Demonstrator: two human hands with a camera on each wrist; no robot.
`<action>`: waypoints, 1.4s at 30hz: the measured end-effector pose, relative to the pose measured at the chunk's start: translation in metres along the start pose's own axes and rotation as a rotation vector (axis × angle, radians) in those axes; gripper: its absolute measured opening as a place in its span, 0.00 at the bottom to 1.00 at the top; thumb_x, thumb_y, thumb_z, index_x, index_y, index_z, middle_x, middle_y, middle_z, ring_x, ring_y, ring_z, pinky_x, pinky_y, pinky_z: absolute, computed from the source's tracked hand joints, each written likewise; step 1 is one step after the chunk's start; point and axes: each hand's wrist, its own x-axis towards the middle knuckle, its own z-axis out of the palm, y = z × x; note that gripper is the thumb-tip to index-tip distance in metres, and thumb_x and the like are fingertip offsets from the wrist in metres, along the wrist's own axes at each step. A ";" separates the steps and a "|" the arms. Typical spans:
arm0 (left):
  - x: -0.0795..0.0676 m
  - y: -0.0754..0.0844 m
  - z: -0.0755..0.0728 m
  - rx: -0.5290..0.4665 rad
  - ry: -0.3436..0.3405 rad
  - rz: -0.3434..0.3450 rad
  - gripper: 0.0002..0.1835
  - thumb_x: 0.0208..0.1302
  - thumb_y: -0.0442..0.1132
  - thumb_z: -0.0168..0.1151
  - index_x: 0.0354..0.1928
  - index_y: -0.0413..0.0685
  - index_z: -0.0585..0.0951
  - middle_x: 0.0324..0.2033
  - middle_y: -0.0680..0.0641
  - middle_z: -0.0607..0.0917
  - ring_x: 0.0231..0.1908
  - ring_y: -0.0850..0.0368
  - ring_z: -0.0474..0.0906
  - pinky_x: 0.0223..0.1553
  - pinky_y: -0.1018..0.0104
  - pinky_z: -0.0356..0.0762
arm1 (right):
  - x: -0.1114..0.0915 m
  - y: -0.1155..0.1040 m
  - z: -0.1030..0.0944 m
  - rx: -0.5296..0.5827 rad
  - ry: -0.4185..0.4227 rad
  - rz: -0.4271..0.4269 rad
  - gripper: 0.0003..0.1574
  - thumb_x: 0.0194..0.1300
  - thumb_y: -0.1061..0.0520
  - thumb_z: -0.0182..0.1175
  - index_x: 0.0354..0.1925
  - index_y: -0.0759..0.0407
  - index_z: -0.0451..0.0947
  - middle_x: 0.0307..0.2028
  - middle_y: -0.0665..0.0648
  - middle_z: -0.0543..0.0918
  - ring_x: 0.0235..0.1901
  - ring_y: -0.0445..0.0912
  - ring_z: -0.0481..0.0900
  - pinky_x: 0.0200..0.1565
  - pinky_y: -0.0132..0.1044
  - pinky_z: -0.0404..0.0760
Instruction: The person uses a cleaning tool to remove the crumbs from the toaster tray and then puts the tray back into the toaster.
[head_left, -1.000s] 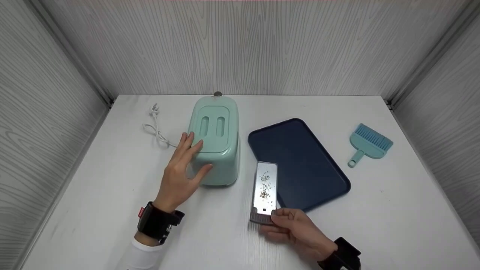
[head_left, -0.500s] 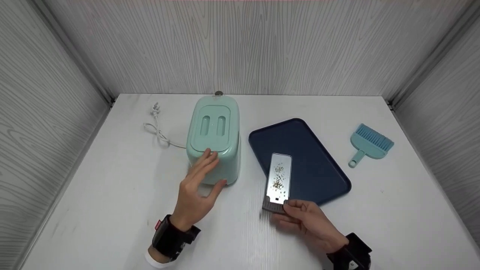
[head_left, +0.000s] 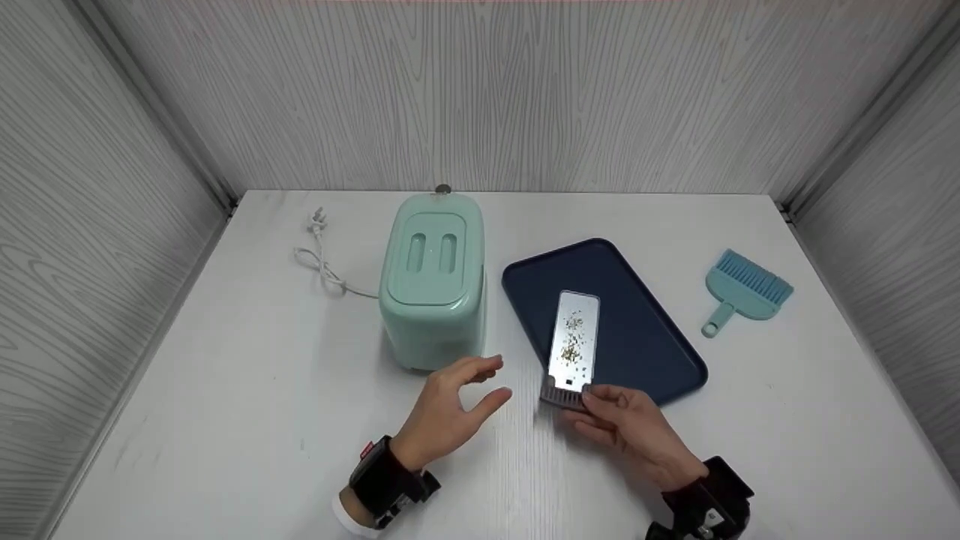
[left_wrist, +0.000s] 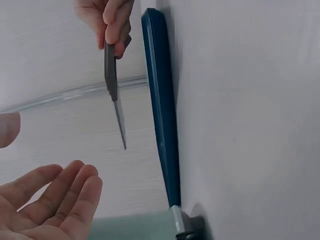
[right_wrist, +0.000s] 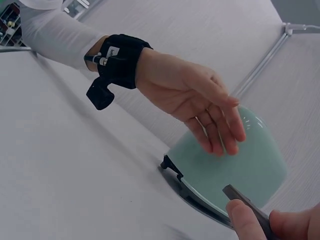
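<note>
My right hand [head_left: 634, 427] pinches the dark grey handle of a crumb tray [head_left: 585, 345], a slim shiny metal plate with brown crumbs scattered over it. The crumb tray is held nearly level above the left part of a navy serving tray [head_left: 649, 330]; in the left wrist view it appears edge-on, apart from the serving tray. My left hand [head_left: 450, 412] holds nothing. Its fingers are loosely bent and its thumb stands apart, to the left of the crumb tray and in front of a mint-green toaster [head_left: 435, 330] with a lid on top.
A white power cord [head_left: 326, 270] with its plug lies left of the toaster. On the right side of the white table [head_left: 225, 397] lies a small teal hand brush [head_left: 742, 292]. Grey wood-grain panels [head_left: 525, 97] enclose the back and sides.
My right hand has carried the crumb tray forward and right, further over the serving tray. My left hand has moved away from the toaster, right and toward me, nearer the crumb tray.
</note>
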 end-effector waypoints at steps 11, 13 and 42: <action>0.013 -0.013 0.023 -0.174 -0.117 -0.160 0.25 0.73 0.45 0.67 0.61 0.32 0.81 0.44 0.45 0.87 0.43 0.54 0.86 0.50 0.64 0.86 | 0.006 -0.003 -0.004 0.031 0.010 -0.013 0.32 0.76 0.61 0.61 0.68 0.78 0.61 0.53 0.65 0.84 0.51 0.50 0.88 0.56 0.35 0.85; 0.016 -0.014 0.027 -0.172 -0.120 -0.170 0.24 0.73 0.44 0.67 0.60 0.32 0.81 0.42 0.46 0.87 0.42 0.54 0.85 0.48 0.64 0.86 | 0.007 -0.003 -0.004 0.026 0.017 -0.015 0.33 0.76 0.61 0.60 0.68 0.78 0.61 0.53 0.65 0.84 0.51 0.51 0.88 0.57 0.35 0.85; 0.058 -0.010 0.062 -0.322 -0.136 -0.364 0.16 0.72 0.35 0.65 0.55 0.30 0.84 0.40 0.42 0.90 0.33 0.60 0.85 0.36 0.69 0.87 | 0.021 -0.010 -0.005 0.028 0.061 -0.024 0.36 0.74 0.62 0.63 0.71 0.76 0.62 0.54 0.63 0.82 0.49 0.47 0.88 0.55 0.33 0.85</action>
